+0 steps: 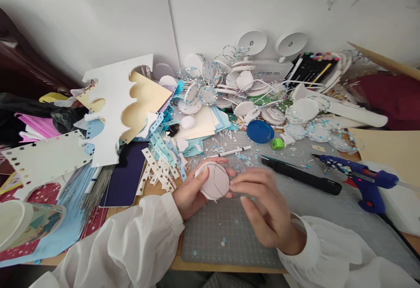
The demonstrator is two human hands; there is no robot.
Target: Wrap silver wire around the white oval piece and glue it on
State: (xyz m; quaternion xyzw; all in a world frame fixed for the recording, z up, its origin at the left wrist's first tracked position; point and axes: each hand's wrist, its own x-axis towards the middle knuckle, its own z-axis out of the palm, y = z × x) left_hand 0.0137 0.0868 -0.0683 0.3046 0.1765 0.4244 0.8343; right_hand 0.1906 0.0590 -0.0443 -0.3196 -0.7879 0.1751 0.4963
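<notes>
My left hand (193,192) is closed round the edge of a round white foam disc (215,181), thumb on its face and fingers behind. Thin wire (215,172) curves in loops across the disc and past its right rim. My right hand (265,205) is at the disc's right side, fingers stretched out and slightly blurred, thumb apart. Its fingertips are close to the wire; whether they touch it I cannot tell. Both hands are above a grey cutting mat (229,235) dotted with paper bits.
A blue glue gun (364,174) lies at the right, beside a long black tool (302,174). A blue round lid (260,131) and green-capped bottle (278,143) sit behind my hands. White discs with wire loops (210,78) pile up at the back. Paper strips (157,165) lie left.
</notes>
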